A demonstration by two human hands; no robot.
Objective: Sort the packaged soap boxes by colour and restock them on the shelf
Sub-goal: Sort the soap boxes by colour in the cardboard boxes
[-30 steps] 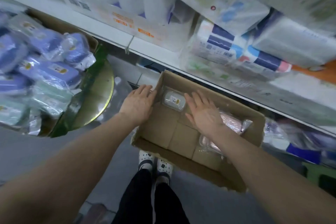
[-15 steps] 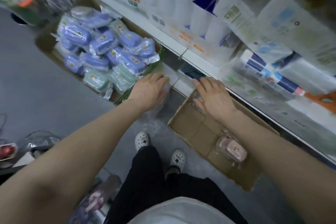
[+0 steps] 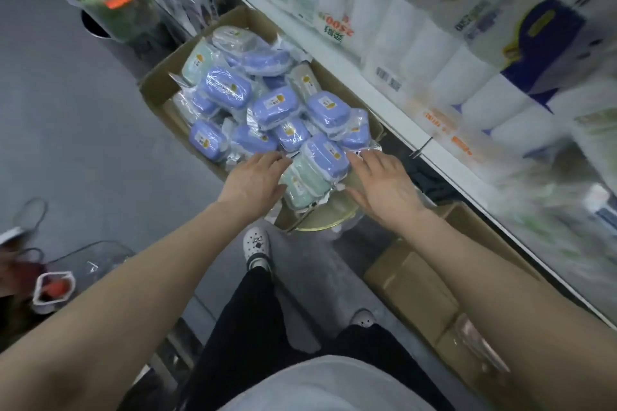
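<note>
A big cardboard box (image 3: 157, 87) on the floor holds several plastic-wrapped soap boxes, most of them purple (image 3: 227, 87), a few green (image 3: 302, 182). My left hand (image 3: 252, 182) reaches the near edge of the pile with straight fingers, beside the green ones. My right hand (image 3: 384, 185) lies open on the other side, fingertips at the wrapping of a purple soap box (image 3: 325, 155). Neither hand holds anything. A second, smaller cardboard box (image 3: 410, 280) stands at the right under my right forearm, with a pink wrapped soap box (image 3: 477, 340) in it.
The white shelf edge (image 3: 394, 110) runs diagonally at the right, with toilet paper packs (image 3: 434, 53) above it. A round gold-rimmed stool (image 3: 329, 220) sits under the big box's near corner. My feet in white clogs (image 3: 255, 245) stand on grey floor. Bags and a container (image 3: 51, 290) lie at left.
Both hands left the small box and moved left to the near edge of the soap pile in the big box. The view swung left, so the small box now lies at lower right.
</note>
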